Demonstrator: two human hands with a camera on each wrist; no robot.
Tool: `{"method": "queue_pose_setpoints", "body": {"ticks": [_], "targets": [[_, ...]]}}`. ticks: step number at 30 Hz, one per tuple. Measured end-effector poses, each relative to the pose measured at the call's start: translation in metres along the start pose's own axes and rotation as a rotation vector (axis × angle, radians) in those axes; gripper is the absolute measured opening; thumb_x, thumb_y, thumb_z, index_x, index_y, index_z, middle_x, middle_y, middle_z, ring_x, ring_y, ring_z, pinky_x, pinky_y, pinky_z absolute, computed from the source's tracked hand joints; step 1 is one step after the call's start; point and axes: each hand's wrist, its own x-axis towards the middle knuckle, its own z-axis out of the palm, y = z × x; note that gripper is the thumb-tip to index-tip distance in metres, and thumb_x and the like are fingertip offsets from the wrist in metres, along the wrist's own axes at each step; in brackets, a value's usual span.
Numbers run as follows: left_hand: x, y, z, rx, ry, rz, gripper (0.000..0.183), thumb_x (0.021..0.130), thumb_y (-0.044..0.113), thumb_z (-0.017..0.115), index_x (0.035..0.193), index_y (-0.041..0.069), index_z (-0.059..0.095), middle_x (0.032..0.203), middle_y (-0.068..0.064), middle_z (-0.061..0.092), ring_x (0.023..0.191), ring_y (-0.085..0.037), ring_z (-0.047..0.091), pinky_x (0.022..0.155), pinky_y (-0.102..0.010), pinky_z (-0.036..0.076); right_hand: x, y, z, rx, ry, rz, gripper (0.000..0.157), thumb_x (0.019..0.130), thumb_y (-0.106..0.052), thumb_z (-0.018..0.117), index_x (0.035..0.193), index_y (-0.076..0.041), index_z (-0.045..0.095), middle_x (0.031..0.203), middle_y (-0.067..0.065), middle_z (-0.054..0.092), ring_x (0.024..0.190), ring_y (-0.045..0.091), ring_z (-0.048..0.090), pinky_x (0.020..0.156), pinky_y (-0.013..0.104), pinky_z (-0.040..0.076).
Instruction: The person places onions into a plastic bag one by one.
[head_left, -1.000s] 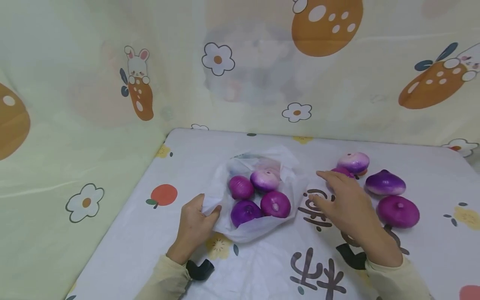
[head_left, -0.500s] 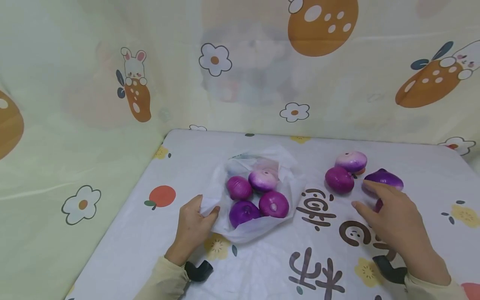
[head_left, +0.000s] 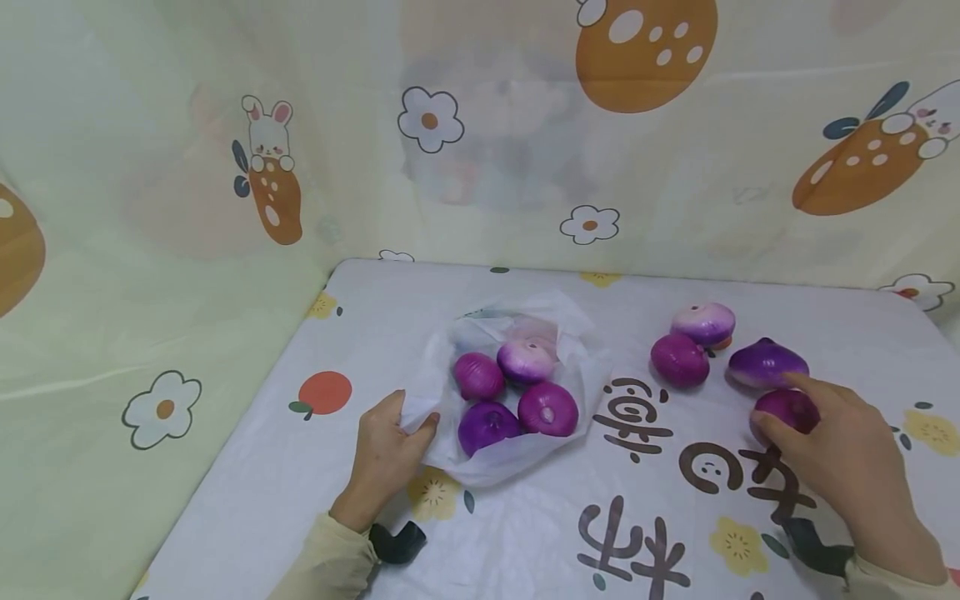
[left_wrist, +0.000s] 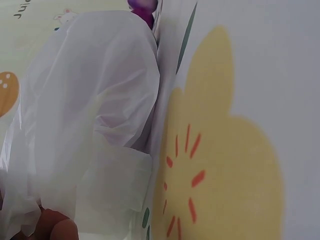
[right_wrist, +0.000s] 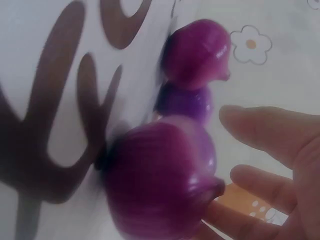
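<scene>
Straddling the nearest loose onion (head_left: pixel 787 410), the right hand (head_left: pixel 851 458) has thumb and index apart, nothing clamped; can't tell whether any fingertip touches. Onion sits in that gap, ahead and left of the palm. Its stem-to-root axis stands roughly upright, stem up per right wrist view, so the wide girth lies flat; judging by shape, the sides are the natural grip faces. Right hand is clearly the nearer one. Just behind, a dark purple onion (head_left: pixel 765 364), tight clearance for the index, by the look of it. Farther left, a magenta onion (head_left: pixel 678 361) and a pale-topped onion (head_left: pixel 703 323) next to each other. Well apart, left of those: white bag (head_left: pixel 438 385), mouth up, four onions (head_left: pixel 480 377) inside. Left hand (head_left: pixel 390 454) pinches its near-left rim, thumb against fingers. All on a printed tablecloth (head_left: pixel 487 550), patterned backdrop (head_left: pixel 510 167) behind.
</scene>
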Motion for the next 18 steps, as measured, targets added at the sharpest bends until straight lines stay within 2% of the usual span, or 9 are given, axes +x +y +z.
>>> {"method": "queue_pose_setpoints", "body": {"ticks": [3, 10, 14, 18], "targets": [[0.000, 0.000, 0.000, -0.001, -0.004, -0.010, 0.017, 0.078, -0.002, 0.081, 0.091, 0.001, 0.071, 0.084, -0.007, 0.073, 0.073, -0.018, 0.063, 0.065, -0.031, 0.053, 0.000, 0.005, 0.002, -0.008, -0.002, 0.016, 0.067, 0.088, -0.022, 0.081, 0.142, 0.007, 0.052, 0.133, 0.047, 0.048, 0.119, 0.064, 0.043, 0.092, 0.078, 0.037], [0.000, 0.001, 0.000, 0.003, -0.005, -0.006, 0.018, 0.078, -0.003, 0.082, 0.093, 0.000, 0.072, 0.085, -0.009, 0.074, 0.074, -0.018, 0.064, 0.066, -0.032, 0.054, 0.001, 0.015, 0.007, -0.034, -0.072, 0.077, 0.080, 0.088, -0.024, 0.081, 0.151, 0.007, 0.042, 0.136, 0.048, 0.043, 0.121, 0.066, 0.040, 0.093, 0.078, 0.037], [0.000, 0.001, -0.001, 0.006, -0.005, -0.007, 0.019, 0.078, -0.003, 0.082, 0.093, 0.000, 0.072, 0.086, -0.009, 0.074, 0.074, -0.019, 0.064, 0.066, -0.033, 0.054, 0.001, 0.023, 0.011, -0.031, -0.117, 0.087, 0.091, 0.086, -0.030, 0.082, 0.155, 0.005, 0.036, 0.136, 0.049, 0.040, 0.119, 0.067, 0.040, 0.089, 0.079, 0.039], [0.000, 0.002, -0.001, 0.007, -0.005, -0.011, 0.019, 0.078, -0.002, 0.082, 0.094, 0.000, 0.072, 0.087, -0.009, 0.075, 0.075, -0.019, 0.065, 0.067, -0.034, 0.055, 0.001, 0.025, 0.013, -0.026, -0.121, 0.076, 0.094, 0.084, -0.029, 0.084, 0.155, 0.006, 0.034, 0.135, 0.050, 0.039, 0.117, 0.067, 0.041, 0.086, 0.078, 0.040]]}}
